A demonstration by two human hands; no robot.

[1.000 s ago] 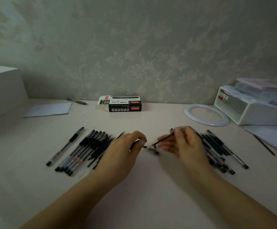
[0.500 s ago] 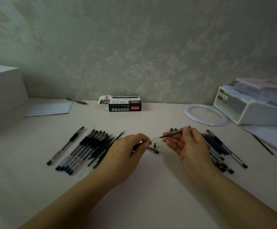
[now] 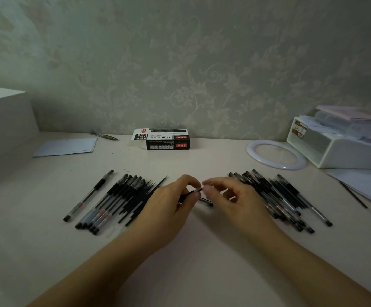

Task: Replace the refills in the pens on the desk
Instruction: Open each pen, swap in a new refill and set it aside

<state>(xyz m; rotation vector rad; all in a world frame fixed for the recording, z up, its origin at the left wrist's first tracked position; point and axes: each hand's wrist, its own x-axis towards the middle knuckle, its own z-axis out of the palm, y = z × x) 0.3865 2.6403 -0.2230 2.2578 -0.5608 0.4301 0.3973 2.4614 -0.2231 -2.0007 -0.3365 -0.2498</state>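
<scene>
My left hand [image 3: 166, 204] grips a pen barrel [image 3: 189, 193] with a black grip, just above the desk's middle. My right hand [image 3: 233, 196] meets it from the right, and its thumb and forefinger pinch the short end of a refill [image 3: 200, 189] that sticks out of the barrel. Under the fingertips a small pen part [image 3: 207, 203] lies on the desk. A row of pens and bare refills [image 3: 115, 200] lies left of my left hand. Another heap of pens [image 3: 279, 196] lies right of my right hand.
A single pen [image 3: 89, 194] lies at the far left. At the back are an open black-and-white refill box [image 3: 164, 140], a paper sheet [image 3: 67, 147] and a pen [image 3: 104, 136]. A white ring [image 3: 250, 149], a white organiser [image 3: 344, 151] and papers [image 3: 370, 185] are on the right.
My right hand has moved left towards my left hand. The long refill it held out has gone almost fully into the barrel, and the hands now nearly touch.
</scene>
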